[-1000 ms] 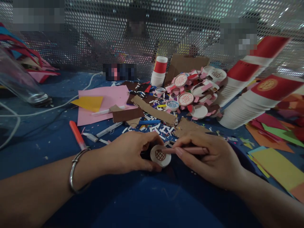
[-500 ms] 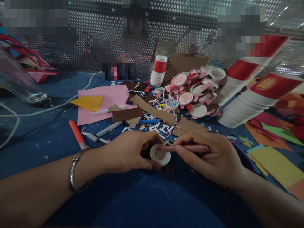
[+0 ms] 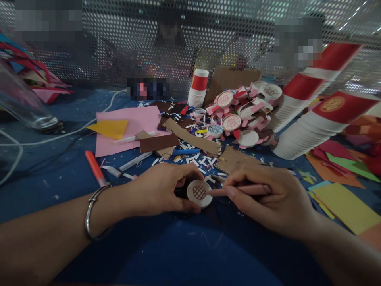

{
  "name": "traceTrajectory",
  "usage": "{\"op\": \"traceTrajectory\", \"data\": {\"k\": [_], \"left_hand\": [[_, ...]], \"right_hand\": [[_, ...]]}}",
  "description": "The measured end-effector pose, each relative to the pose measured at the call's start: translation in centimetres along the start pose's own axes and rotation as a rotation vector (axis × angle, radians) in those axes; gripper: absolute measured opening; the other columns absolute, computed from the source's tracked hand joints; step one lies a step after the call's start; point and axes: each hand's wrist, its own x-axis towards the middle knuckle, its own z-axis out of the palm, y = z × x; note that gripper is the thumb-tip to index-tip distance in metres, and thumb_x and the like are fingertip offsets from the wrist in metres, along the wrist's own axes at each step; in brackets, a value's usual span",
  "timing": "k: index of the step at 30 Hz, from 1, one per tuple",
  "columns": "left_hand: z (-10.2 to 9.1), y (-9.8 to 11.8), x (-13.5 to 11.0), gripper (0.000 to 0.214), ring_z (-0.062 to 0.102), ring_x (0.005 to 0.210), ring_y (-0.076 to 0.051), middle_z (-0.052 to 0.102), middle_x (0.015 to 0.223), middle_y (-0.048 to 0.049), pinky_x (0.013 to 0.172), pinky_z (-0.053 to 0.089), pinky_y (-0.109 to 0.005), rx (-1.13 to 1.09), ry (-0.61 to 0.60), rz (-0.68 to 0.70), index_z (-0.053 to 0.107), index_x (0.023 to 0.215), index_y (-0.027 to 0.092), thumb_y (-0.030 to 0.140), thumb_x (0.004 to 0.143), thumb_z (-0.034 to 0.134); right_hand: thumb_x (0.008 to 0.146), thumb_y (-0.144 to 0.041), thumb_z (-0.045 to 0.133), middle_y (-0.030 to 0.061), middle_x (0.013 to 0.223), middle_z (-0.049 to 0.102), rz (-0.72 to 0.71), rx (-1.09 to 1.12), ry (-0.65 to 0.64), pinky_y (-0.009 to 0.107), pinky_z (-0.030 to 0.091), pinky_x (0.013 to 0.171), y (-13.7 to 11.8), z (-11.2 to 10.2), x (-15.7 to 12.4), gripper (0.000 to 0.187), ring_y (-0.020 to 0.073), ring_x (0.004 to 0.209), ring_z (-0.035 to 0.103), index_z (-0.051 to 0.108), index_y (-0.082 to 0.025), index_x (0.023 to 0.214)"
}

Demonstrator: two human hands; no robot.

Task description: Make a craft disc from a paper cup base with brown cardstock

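My left hand (image 3: 160,188) curls around a small upturned paper cup (image 3: 200,193), whose round white bottom faces me and bears a red grid circle. A metal bangle (image 3: 94,210) sits on that wrist. My right hand (image 3: 268,198) pinches a pink marker (image 3: 235,191) lying almost level, its tip touching the right edge of the red grid. Both hands rest on the blue table cover (image 3: 184,254) near its front.
Behind the hands lie paper scraps, brown card strips (image 3: 193,140), a pink sheet (image 3: 127,129), an orange marker (image 3: 95,169) and a blue pen. A pile of decorated cups (image 3: 241,115) and leaning stacks of red-and-white cups (image 3: 312,119) stand at right, coloured sheets (image 3: 345,206) beside them. A perforated metal screen closes the back.
The marker tip has slid slightly from the cup's upper edge to the right side of the grid. The hands and cup stay in nearly the same place.
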Motion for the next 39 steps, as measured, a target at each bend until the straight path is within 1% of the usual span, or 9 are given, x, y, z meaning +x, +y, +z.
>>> {"op": "traceTrajectory", "data": {"k": [4,12,15,18,23,26,29,35,39], "left_hand": [[0.1,-0.3,-0.1,0.052,0.069,0.089,-0.02,0.076,0.102,0.0032,0.073,0.045,-0.027,-0.048,-0.015,0.016,0.063,0.119,0.03,0.044,0.074,0.086],[0.1,-0.1,0.0,0.052,0.071,0.089,-0.02,0.076,0.1,0.003,0.074,0.047,-0.028,-0.072,-0.021,-0.015,0.064,0.119,0.03,0.04,0.073,0.087],[0.1,-0.1,0.0,0.052,0.071,0.088,-0.019,0.076,0.097,0.0038,0.073,0.047,-0.027,-0.095,-0.026,-0.013,0.063,0.119,0.029,0.039,0.074,0.087],[0.1,-0.1,0.0,0.051,0.07,0.088,-0.019,0.076,0.099,0.0034,0.074,0.047,-0.027,-0.083,-0.023,0.001,0.064,0.118,0.028,0.038,0.073,0.087],[0.0,-0.1,0.0,0.053,0.069,0.088,-0.02,0.076,0.1,0.0025,0.071,0.045,-0.027,-0.042,-0.024,0.006,0.064,0.12,0.029,0.041,0.074,0.086],[0.0,0.0,0.0,0.051,0.068,0.083,-0.019,0.075,0.094,0.0031,0.068,0.043,-0.026,-0.031,-0.022,-0.004,0.064,0.119,0.028,0.042,0.074,0.085],[0.0,0.1,0.0,0.052,0.067,0.077,-0.017,0.073,0.088,0.0042,0.064,0.042,-0.025,-0.034,-0.017,-0.007,0.064,0.118,0.028,0.042,0.073,0.086],[0.0,0.3,0.0,0.052,0.069,0.084,-0.019,0.074,0.092,0.0032,0.068,0.043,-0.026,-0.074,-0.024,-0.013,0.063,0.117,0.026,0.038,0.073,0.086],[0.1,0.1,0.0,0.052,0.069,0.083,-0.02,0.074,0.091,0.0022,0.068,0.044,-0.027,-0.083,-0.03,-0.003,0.063,0.118,0.026,0.039,0.073,0.086]], "right_hand": [[0.088,-0.015,0.062,-0.0035,0.063,0.063,0.021,0.003,-0.024,0.022,0.04,0.047,0.0,0.0,0.1,0.013,0.0079,0.048,0.056,0.068,-0.02,0.077],[0.088,-0.014,0.062,-0.0041,0.064,0.062,0.004,0.001,-0.041,0.02,0.039,0.049,0.0,0.1,0.1,0.013,0.0063,0.05,0.053,0.067,-0.02,0.079],[0.087,-0.013,0.063,-0.0045,0.063,0.062,0.007,0.001,-0.037,0.02,0.038,0.049,0.0,0.0,0.0,0.012,0.0063,0.05,0.052,0.067,-0.02,0.079],[0.087,-0.011,0.062,-0.0045,0.063,0.063,-0.001,-0.003,-0.025,0.021,0.039,0.049,0.0,-0.1,0.0,0.014,0.0067,0.051,0.055,0.068,-0.021,0.078],[0.087,-0.013,0.062,-0.0036,0.062,0.064,0.011,0.029,-0.002,0.022,0.039,0.045,-0.1,0.0,0.0,0.014,0.0081,0.047,0.055,0.068,-0.021,0.077],[0.088,-0.012,0.062,-0.0036,0.064,0.065,0.004,0.003,0.009,0.021,0.039,0.044,-0.2,0.1,0.2,0.014,0.0076,0.047,0.056,0.067,-0.021,0.078],[0.089,-0.014,0.063,-0.0031,0.067,0.067,-0.026,-0.037,0.022,0.021,0.041,0.048,-0.1,0.4,0.3,0.012,0.0078,0.051,0.058,0.068,-0.02,0.081],[0.092,-0.016,0.062,-0.0015,0.072,0.07,-0.043,-0.018,0.016,0.022,0.047,0.059,0.2,0.9,0.5,0.01,0.0096,0.061,0.064,0.069,-0.019,0.085],[0.092,-0.018,0.063,0.0005,0.076,0.072,-0.036,-0.009,-0.006,0.023,0.047,0.06,0.2,1.0,0.5,0.009,0.0109,0.064,0.065,0.069,-0.018,0.086]]}}
